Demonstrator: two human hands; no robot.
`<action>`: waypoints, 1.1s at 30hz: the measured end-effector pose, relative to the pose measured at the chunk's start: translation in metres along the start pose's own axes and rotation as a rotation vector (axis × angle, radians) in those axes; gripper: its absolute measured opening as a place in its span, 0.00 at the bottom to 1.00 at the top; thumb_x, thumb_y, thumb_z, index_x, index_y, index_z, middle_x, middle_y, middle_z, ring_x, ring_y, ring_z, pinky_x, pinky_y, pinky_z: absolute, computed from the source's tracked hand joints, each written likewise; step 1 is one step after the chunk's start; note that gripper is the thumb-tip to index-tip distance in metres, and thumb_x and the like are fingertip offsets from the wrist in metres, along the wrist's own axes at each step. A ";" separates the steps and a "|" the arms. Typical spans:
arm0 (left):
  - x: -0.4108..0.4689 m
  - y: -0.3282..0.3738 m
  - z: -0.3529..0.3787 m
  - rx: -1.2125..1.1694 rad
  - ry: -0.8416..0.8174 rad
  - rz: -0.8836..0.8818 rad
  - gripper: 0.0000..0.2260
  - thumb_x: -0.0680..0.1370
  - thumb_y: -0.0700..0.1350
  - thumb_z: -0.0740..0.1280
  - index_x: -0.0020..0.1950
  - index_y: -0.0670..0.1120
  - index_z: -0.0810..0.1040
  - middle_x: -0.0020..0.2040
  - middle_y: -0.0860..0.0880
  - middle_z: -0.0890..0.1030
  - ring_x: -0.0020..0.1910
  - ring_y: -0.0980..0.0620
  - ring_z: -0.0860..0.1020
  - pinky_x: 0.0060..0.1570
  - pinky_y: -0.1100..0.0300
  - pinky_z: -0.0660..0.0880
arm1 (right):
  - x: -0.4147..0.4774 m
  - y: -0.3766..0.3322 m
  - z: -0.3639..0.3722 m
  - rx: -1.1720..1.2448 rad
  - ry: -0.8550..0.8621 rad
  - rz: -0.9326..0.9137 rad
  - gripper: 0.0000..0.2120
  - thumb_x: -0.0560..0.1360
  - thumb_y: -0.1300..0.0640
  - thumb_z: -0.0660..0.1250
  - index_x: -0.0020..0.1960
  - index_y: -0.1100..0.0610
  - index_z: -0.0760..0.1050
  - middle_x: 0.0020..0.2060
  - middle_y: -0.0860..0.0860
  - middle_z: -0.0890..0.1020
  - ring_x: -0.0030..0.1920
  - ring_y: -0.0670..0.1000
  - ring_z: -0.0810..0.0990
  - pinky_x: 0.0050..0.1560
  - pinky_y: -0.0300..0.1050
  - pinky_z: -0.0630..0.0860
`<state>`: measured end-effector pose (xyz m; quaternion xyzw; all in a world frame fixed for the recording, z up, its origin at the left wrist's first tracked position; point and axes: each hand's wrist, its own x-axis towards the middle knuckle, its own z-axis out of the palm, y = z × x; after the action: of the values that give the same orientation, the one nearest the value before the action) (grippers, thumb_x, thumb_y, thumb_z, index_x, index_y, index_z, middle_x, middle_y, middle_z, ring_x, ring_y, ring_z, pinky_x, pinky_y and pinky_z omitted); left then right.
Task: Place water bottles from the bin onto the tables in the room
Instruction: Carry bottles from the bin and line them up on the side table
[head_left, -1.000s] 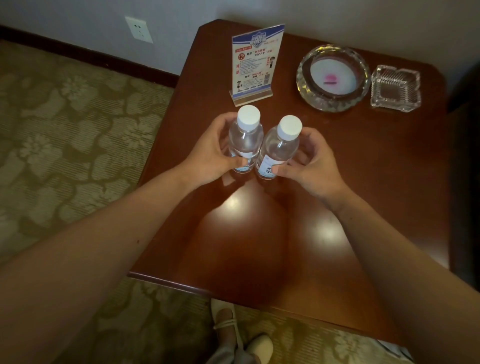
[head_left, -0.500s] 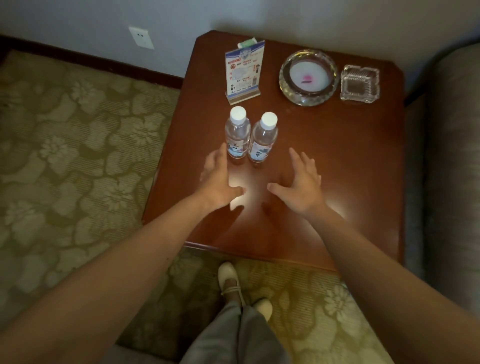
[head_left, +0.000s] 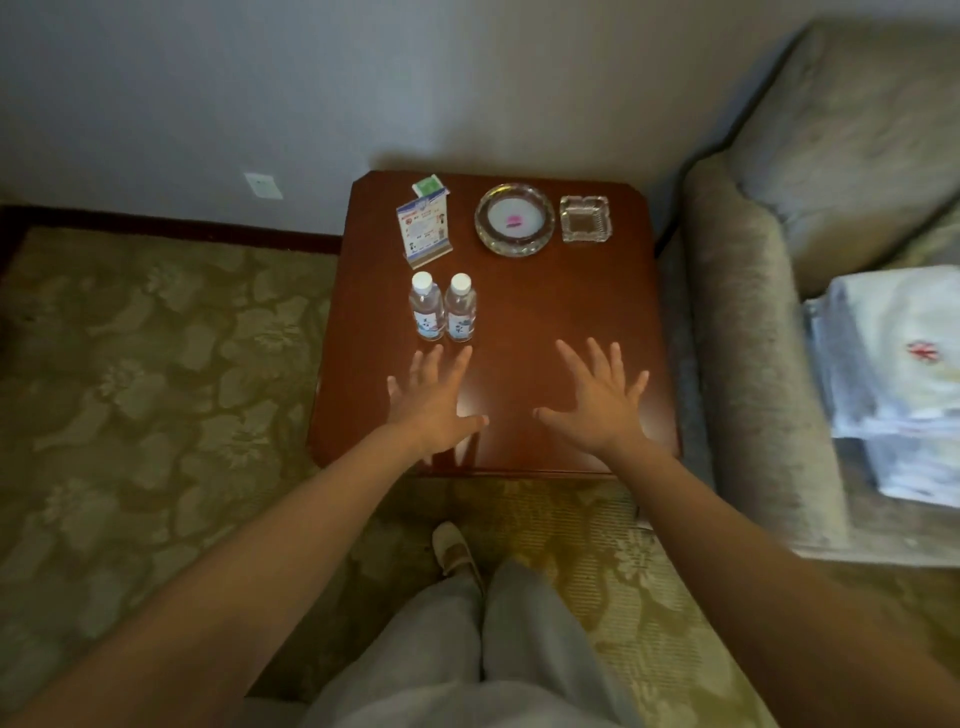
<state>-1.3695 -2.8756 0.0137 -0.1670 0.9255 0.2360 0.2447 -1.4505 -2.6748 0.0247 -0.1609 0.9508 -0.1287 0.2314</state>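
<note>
Clear plastic water bottles, white-capped and labelled, are standing upright, touching, on the wooden table; left hand and right hand are hovering nearby, fingers splayed wide, empty.

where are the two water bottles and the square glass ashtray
left water bottle (head_left: 428, 310), head view, on its clear body
right water bottle (head_left: 460, 312), head view, on its clear body
square glass ashtray (head_left: 585, 219), head view, on its centre

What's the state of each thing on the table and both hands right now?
Left bottle: upright, capped, released.
Right bottle: upright, capped, beside the left one.
Sign card: standing in its holder.
Round ashtray: upright.
Square ashtray: upright, empty.
Left hand: open, no grip.
Right hand: open, no grip.
</note>
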 end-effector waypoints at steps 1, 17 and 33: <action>-0.006 0.010 -0.005 0.018 -0.011 0.018 0.43 0.75 0.64 0.66 0.79 0.60 0.40 0.81 0.49 0.37 0.79 0.45 0.35 0.74 0.35 0.39 | -0.010 0.002 -0.006 0.004 0.014 0.011 0.44 0.73 0.37 0.68 0.81 0.41 0.47 0.81 0.52 0.43 0.79 0.58 0.34 0.72 0.69 0.32; -0.048 0.172 -0.028 0.410 0.068 0.482 0.39 0.78 0.66 0.60 0.80 0.59 0.40 0.81 0.48 0.40 0.79 0.44 0.37 0.74 0.36 0.40 | -0.136 0.095 -0.072 0.114 0.284 0.304 0.43 0.74 0.36 0.66 0.81 0.40 0.46 0.81 0.52 0.43 0.79 0.59 0.35 0.72 0.73 0.33; -0.048 0.346 0.050 0.785 -0.200 1.129 0.37 0.79 0.67 0.56 0.80 0.58 0.39 0.81 0.47 0.38 0.79 0.42 0.36 0.72 0.33 0.38 | -0.255 0.174 -0.051 0.382 0.480 0.991 0.42 0.74 0.35 0.65 0.80 0.39 0.47 0.81 0.51 0.43 0.79 0.58 0.34 0.72 0.71 0.31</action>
<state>-1.4584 -2.5523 0.1236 0.4634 0.8606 -0.0107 0.2110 -1.3032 -2.4139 0.1145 0.3815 0.8983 -0.2073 0.0669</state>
